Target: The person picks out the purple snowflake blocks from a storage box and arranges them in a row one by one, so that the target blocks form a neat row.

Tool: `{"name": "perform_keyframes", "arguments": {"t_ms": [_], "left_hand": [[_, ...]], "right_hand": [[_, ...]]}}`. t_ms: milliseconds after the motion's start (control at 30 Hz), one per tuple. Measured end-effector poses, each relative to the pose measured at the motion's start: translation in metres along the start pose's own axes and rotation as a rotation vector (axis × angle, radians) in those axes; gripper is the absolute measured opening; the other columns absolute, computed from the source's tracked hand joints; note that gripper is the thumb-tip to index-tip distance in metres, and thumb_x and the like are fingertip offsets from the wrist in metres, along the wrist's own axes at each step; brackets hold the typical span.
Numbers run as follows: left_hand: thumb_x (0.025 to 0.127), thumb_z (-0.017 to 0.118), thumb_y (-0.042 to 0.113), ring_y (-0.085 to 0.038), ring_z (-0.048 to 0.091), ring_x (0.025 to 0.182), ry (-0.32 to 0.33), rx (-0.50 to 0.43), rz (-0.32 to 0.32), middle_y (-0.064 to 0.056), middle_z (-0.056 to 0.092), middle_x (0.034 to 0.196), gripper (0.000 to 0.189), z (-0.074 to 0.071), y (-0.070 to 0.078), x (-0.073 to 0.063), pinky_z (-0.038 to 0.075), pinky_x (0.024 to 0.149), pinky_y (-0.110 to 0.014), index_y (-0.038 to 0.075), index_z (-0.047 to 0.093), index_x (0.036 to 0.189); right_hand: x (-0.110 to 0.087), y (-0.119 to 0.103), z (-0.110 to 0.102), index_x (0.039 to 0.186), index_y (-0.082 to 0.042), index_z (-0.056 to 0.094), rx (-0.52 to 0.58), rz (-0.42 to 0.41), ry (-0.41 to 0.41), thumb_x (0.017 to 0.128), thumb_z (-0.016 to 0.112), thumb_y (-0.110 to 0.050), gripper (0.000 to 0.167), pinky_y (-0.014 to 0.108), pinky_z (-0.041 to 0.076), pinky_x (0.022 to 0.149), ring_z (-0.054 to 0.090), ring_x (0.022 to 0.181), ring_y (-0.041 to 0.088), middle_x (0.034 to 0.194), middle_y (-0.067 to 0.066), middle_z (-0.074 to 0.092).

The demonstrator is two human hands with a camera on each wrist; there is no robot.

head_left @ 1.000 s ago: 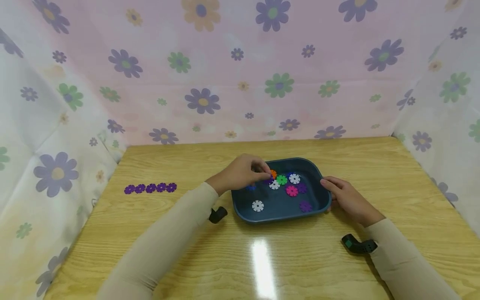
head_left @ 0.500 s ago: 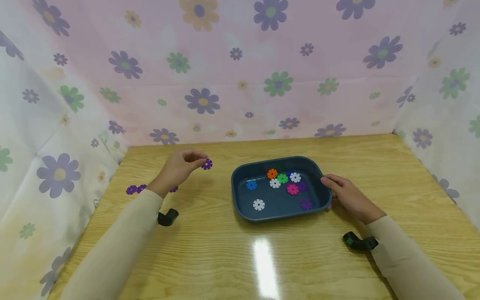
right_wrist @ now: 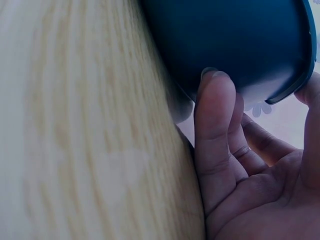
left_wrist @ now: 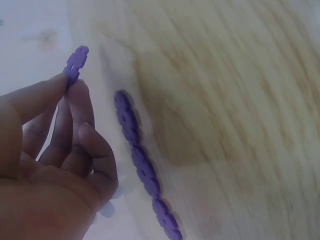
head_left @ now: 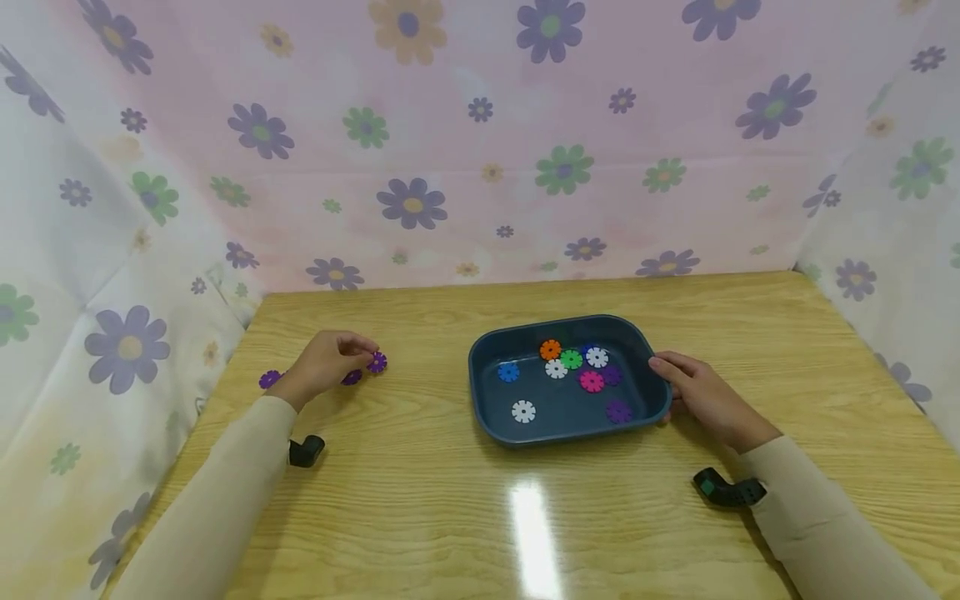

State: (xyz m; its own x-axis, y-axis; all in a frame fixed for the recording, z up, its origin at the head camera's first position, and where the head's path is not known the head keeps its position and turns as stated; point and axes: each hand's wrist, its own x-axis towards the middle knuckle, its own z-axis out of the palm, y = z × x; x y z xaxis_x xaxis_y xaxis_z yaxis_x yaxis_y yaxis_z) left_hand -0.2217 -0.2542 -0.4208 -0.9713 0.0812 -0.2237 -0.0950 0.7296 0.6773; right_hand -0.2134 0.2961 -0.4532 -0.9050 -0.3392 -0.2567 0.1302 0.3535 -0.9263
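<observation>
Between thumb and fingertips my left hand (head_left: 324,363) pinches a purple snowflake disc (head_left: 377,362), a thin notched piece seen nearly edge-on in the left wrist view. It is held just past the far end of a row of purple discs (left_wrist: 145,170). In the head view the hand covers the middle of that row. My right hand (head_left: 708,402) holds the right end of a dark blue tub (head_left: 570,408), thumb on the rim and fingers against the outer wall (right_wrist: 240,45). Inside the tub lie loose discs, among them an orange one (head_left: 550,349) and a pink one (head_left: 592,382).
Two white discs near the tub's middle lie beside a green disc (head_left: 571,359); a blue disc (head_left: 508,372) is at the left. Flowered cloth (head_left: 487,150) stands behind the wooden table (head_left: 420,500). Black wrist devices hang from both sleeves.
My left hand has lifted a purple disc out of the tub, carried it left, and lowered it toward the right end of the row. My right hand has stayed on the tub.
</observation>
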Motion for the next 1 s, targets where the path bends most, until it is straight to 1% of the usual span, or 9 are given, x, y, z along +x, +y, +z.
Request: {"name": "perform_keyframes", "arguments": {"t_ms": [167,267,333,500,700,800,867,933,1000], "left_hand": [[0.099,0.064,0.015,-0.022,0.065,0.099,-0.021,0.081,0.052,-0.008,0.072,0.106,0.016,0.006,-0.012,0.003,0.053,0.082,-0.033,0.010,0.073,0.111],[0.098,0.065,0.014,-0.019,0.065,0.094,-0.027,0.119,0.075,-0.007,0.072,0.102,0.014,0.011,-0.016,0.003,0.053,0.080,-0.033,0.010,0.074,0.109],[0.098,0.065,0.014,-0.018,0.065,0.091,-0.024,0.133,0.081,-0.006,0.072,0.100,0.013,0.012,-0.016,0.003,0.053,0.078,-0.032,0.010,0.074,0.108],[0.097,0.066,0.014,-0.018,0.063,0.088,-0.021,0.148,0.098,-0.006,0.071,0.099,0.014,0.009,-0.013,0.005,0.053,0.072,-0.030,0.010,0.073,0.108],[0.097,0.066,0.012,-0.021,0.062,0.089,-0.009,0.162,0.099,-0.008,0.068,0.102,0.016,0.005,-0.012,0.001,0.053,0.075,-0.032,0.008,0.071,0.111],[0.098,0.065,0.013,-0.021,0.061,0.091,-0.006,0.180,0.102,-0.010,0.067,0.106,0.019,0.005,-0.009,0.000,0.052,0.077,-0.033,0.009,0.070,0.115],[0.099,0.064,0.016,-0.022,0.061,0.091,-0.003,0.178,0.115,-0.011,0.066,0.110,0.021,0.005,-0.005,0.001,0.053,0.074,-0.033,0.010,0.069,0.118],[0.099,0.063,0.017,-0.022,0.060,0.091,0.010,0.184,0.140,-0.011,0.065,0.114,0.023,0.006,0.004,0.002,0.052,0.073,-0.033,0.011,0.068,0.121],[0.099,0.063,0.018,-0.023,0.059,0.092,0.031,0.187,0.173,-0.011,0.065,0.116,0.025,0.007,0.016,0.003,0.052,0.072,-0.034,0.011,0.067,0.122]], "right_hand": [[0.001,0.004,0.000,0.148,0.005,0.032,-0.002,-0.009,-0.010,0.107,0.039,-0.046,0.066,0.035,0.057,0.067,0.064,0.068,0.017,0.099,0.005,0.064],[0.000,0.008,0.001,0.147,0.005,0.033,-0.002,-0.004,-0.017,0.108,0.039,-0.046,0.065,0.035,0.057,0.067,0.064,0.066,0.017,0.096,0.005,0.065],[0.000,0.009,0.002,0.148,0.005,0.033,0.004,0.001,-0.011,0.108,0.039,-0.046,0.065,0.035,0.057,0.067,0.064,0.066,0.016,0.096,0.005,0.064],[-0.001,0.007,0.002,0.148,0.006,0.031,0.011,0.006,0.000,0.107,0.039,-0.046,0.067,0.034,0.057,0.066,0.063,0.067,0.015,0.099,0.006,0.063],[0.001,0.003,0.005,0.147,0.006,0.032,0.015,-0.002,-0.001,0.107,0.039,-0.047,0.067,0.034,0.057,0.066,0.064,0.069,0.015,0.102,0.006,0.062],[0.001,0.001,0.006,0.148,0.007,0.030,0.017,-0.001,-0.001,0.107,0.039,-0.047,0.068,0.034,0.057,0.067,0.064,0.069,0.015,0.103,0.007,0.062],[0.000,0.001,0.005,0.148,0.007,0.029,0.019,0.003,0.005,0.107,0.039,-0.047,0.068,0.034,0.057,0.067,0.064,0.069,0.015,0.104,0.007,0.061],[-0.002,0.000,0.004,0.149,0.007,0.028,0.017,0.004,0.011,0.107,0.038,-0.047,0.068,0.034,0.057,0.067,0.064,0.068,0.016,0.106,0.007,0.060],[-0.002,-0.001,0.003,0.149,0.007,0.028,0.015,0.000,0.013,0.107,0.038,-0.047,0.068,0.034,0.057,0.067,0.064,0.069,0.016,0.107,0.007,0.059]]}}
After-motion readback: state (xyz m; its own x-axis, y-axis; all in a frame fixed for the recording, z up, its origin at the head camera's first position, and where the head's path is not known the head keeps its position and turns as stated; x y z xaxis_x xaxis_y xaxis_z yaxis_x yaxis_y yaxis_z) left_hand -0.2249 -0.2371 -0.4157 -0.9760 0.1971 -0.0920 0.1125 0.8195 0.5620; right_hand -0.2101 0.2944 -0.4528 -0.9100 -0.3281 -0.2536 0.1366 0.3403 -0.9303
